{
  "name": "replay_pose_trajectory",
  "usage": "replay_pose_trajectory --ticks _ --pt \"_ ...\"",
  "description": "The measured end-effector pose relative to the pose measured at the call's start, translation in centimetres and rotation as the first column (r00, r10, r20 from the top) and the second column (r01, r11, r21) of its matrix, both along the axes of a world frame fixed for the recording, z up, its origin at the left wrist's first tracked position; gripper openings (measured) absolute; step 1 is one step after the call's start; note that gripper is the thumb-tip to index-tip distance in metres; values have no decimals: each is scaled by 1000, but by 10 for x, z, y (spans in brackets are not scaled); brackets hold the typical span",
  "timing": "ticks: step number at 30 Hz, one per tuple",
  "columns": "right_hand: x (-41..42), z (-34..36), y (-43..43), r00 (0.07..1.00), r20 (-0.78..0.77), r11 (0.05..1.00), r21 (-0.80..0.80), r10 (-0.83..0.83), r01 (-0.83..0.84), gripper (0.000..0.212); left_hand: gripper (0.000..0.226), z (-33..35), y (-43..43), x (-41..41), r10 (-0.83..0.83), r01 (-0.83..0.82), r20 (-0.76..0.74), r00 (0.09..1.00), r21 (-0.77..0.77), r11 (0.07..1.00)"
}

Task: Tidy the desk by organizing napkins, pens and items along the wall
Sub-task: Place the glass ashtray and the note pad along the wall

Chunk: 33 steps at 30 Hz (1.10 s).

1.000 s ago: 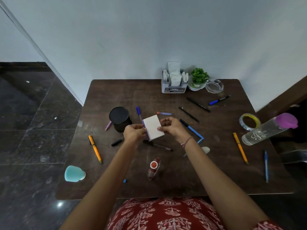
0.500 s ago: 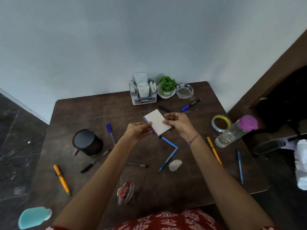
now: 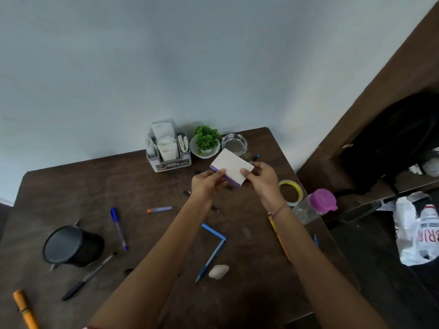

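A small white box with a purple side (image 3: 231, 166) is held above the dark wooden desk (image 3: 95, 186), in front of the plant and ashtray. My left hand (image 3: 206, 182) pinches its near-left corner and my right hand (image 3: 261, 178) grips its right end. A grey napkin holder (image 3: 168, 148) with white napkins stands against the wall. Several pens lie scattered: a blue pen (image 3: 118, 227), a black pen (image 3: 89, 276), a bent pair of blue pens (image 3: 212, 245), an orange marker (image 3: 25, 309). A black pen cup (image 3: 71, 246) lies tipped at the left.
A small green plant in a white bowl (image 3: 206, 141) and a glass ashtray (image 3: 234, 144) sit by the wall. A tape roll (image 3: 291, 189), a bottle with a pink cap (image 3: 313, 206), a pale stone (image 3: 218, 271) and a short crayon-like stick (image 3: 159, 209) lie on the desk.
Both hands carried the white box away from me and to the right, toward the wall near the plant and ashtray. My view turned right.
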State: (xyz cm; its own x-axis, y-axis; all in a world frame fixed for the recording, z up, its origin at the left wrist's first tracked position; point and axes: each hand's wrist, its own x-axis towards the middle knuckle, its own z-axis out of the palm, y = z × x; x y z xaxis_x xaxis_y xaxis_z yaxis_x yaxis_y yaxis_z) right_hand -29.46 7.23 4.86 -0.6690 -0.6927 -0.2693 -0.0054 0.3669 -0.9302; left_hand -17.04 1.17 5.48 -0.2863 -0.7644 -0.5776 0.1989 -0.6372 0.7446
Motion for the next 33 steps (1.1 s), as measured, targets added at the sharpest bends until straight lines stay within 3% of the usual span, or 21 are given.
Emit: replay_pose_trajectory --ticks 2,5,10,15,23,28,33 --pt "-19 22 -3 993 -93 997 41 73 -69 32 12 5 -4 -12 51 -52 -17 999 -73 996" --pt "-42 53 -9 985 -95 989 31 146 -144 33 29 14 -10 -31 115 -120 -42 992 -141 983" --pt "-78 83 -22 919 -269 956 130 289 -263 32 26 20 -21 -58 120 -126 -52 991 -129 984" --pt "-123 77 -46 872 -297 916 224 390 -333 39 12 7 -34 -84 105 -105 1 994 -100 989" --pt "-191 18 -81 975 -108 972 158 191 -173 34 20 -41 -62 -148 -27 63 293 956 -112 992" --pt "-213 -20 -101 986 -105 982 150 128 -111 30 22 -69 -77 -180 -79 119 410 909 -73 990" --pt "-230 -55 -122 974 -208 981 187 84 -44 30 27 -81 -89 -203 -148 212 484 862 -80 974"
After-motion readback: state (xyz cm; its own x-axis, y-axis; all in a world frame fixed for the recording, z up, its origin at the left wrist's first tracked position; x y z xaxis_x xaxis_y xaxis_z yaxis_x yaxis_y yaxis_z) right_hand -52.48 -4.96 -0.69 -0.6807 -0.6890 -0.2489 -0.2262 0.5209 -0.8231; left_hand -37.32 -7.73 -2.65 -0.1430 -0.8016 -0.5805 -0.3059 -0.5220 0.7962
